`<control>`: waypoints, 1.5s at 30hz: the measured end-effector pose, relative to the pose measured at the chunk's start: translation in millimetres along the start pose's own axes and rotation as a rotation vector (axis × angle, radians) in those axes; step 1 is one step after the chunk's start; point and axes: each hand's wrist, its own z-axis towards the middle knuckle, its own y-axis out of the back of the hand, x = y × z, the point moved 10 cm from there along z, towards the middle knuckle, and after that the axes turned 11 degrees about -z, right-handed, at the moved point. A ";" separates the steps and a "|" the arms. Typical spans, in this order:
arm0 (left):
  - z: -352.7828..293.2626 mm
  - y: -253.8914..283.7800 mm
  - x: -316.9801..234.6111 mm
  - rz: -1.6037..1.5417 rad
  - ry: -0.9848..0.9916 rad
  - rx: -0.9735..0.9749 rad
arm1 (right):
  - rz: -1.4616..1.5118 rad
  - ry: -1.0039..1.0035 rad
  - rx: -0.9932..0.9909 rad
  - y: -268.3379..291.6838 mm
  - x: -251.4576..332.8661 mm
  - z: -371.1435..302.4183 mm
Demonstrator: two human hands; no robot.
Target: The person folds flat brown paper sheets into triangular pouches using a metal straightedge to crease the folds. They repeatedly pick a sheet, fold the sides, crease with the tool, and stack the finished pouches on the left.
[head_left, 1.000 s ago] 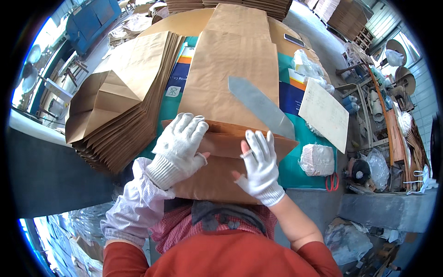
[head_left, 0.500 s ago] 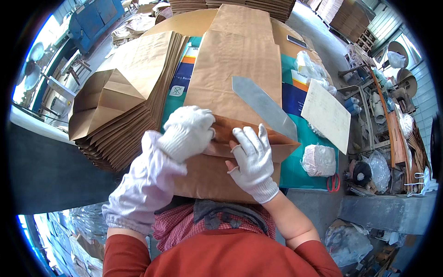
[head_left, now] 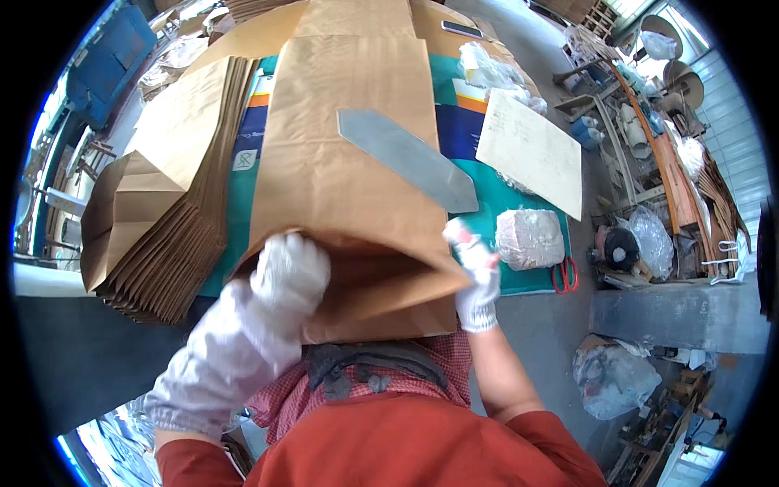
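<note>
A brown paper bag [head_left: 349, 170] lies lengthwise before me, its near end gaping to show a dark inside. My left hand [head_left: 290, 276], in a white knit glove and blurred by motion, is closed at the left part of the gaping mouth, apparently on the paper edge. My right hand [head_left: 477, 280], gloved with some fingertips bare, stands at the right corner of the mouth, fingers stretched out. Across the bag's upper face rests a flat grey pointed plate [head_left: 406, 158], its right tip reaching past the bag's side.
To the left is a stack of brown paper bags [head_left: 182, 203] with folded ends. On the right are a pale board [head_left: 531, 154], a wrapped white bundle [head_left: 530, 239], red-handled scissors [head_left: 565, 276] and clear plastic [head_left: 487, 66]. A phone [head_left: 462, 30] lies farther back.
The bag's near end has spread wide open. My left hand has moved left and nearer me; my right hand has shifted from the fold to its right corner. The view has shifted too.
</note>
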 end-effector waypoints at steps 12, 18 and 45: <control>15.2 -83.4 -99.4 -0.146 -0.086 0.579 | 0.214 -0.101 0.214 -43.5 5.7 18.0; 39.7 -134.5 -108.7 0.422 -0.324 0.829 | -0.496 0.302 0.423 -67.7 37.1 25.4; -28.5 57.6 75.7 -0.838 0.186 0.053 | -1.341 0.712 0.509 -183.3 39.7 38.8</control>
